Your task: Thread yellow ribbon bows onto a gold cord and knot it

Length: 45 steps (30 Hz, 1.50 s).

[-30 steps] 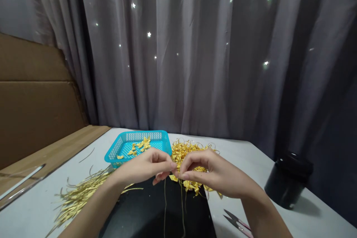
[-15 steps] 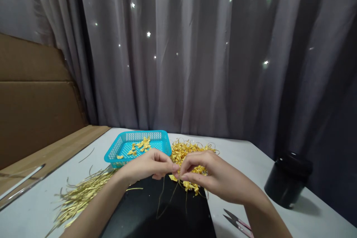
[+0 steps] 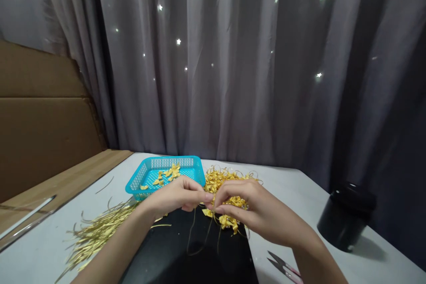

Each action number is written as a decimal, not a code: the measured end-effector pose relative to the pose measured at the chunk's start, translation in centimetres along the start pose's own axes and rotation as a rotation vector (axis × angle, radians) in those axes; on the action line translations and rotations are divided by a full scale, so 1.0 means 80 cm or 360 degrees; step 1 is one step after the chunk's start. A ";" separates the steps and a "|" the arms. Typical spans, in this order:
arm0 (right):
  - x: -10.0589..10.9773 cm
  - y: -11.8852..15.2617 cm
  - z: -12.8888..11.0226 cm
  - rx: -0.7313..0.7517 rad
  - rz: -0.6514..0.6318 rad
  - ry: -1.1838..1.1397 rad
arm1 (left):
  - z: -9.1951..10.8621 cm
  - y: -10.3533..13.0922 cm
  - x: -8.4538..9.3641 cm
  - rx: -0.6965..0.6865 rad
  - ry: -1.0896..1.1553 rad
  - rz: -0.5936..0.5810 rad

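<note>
My left hand [image 3: 186, 194] is closed, its thumb and index finger pinched on a thin gold cord [image 3: 189, 237] that hangs in a loop over the black mat [image 3: 193, 262]. Close beside it on the right, my right hand [image 3: 244, 197] has its thumb and fingers curled together at the cord's upper part. The exact spot between the fingertips is too small to make out. Behind and under the hands lies a pile of yellow ribbon bows [image 3: 216, 177] with cord loops. A bundle of gold cords [image 3: 103, 228] spreads at the left, beside my left forearm.
A blue basket [image 3: 133, 182] holding several yellow bows stands behind my left hand. Thread snips [image 3: 282, 266] lie near my right forearm. A black lidded container [image 3: 346, 217] is at the right of the white table [image 3: 286, 186]. Cardboard [image 3: 43, 128] stands at the left; grey curtains hang behind.
The hanging cord loop has shifted slightly and its bottom sits a little higher. Both hands keep nearly the same pose. The whole view has moved a little.
</note>
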State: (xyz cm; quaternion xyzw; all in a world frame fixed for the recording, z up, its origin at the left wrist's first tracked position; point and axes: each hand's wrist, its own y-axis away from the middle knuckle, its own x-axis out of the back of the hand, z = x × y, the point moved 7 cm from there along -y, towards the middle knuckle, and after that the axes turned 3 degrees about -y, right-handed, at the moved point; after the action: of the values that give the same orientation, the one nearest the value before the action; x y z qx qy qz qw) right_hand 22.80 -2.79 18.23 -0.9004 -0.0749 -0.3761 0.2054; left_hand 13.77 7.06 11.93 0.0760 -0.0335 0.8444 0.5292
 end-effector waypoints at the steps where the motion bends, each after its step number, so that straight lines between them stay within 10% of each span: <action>1: 0.001 0.000 0.000 0.0009 0.0009 0.0010 | -0.001 0.000 -0.001 0.0008 0.0015 -0.0006; 17: 0.014 0.003 0.006 -0.0090 0.0148 0.0066 | 0.013 0.002 0.008 -0.0192 0.0021 0.0161; 27: 0.012 0.001 0.008 -0.0050 0.0145 0.0081 | 0.007 -0.002 -0.015 -0.0055 0.0072 -0.0050; 45: 0.036 0.001 0.047 -0.0188 0.0203 -0.0205 | 0.024 0.024 0.067 -0.0175 0.0299 0.0304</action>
State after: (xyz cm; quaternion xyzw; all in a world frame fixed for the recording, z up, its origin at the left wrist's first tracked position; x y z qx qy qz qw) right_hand 27.29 -1.33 17.89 -0.9362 -0.0083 -0.3074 0.1702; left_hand 9.97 10.71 14.74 -0.0360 -0.0371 0.8912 0.4506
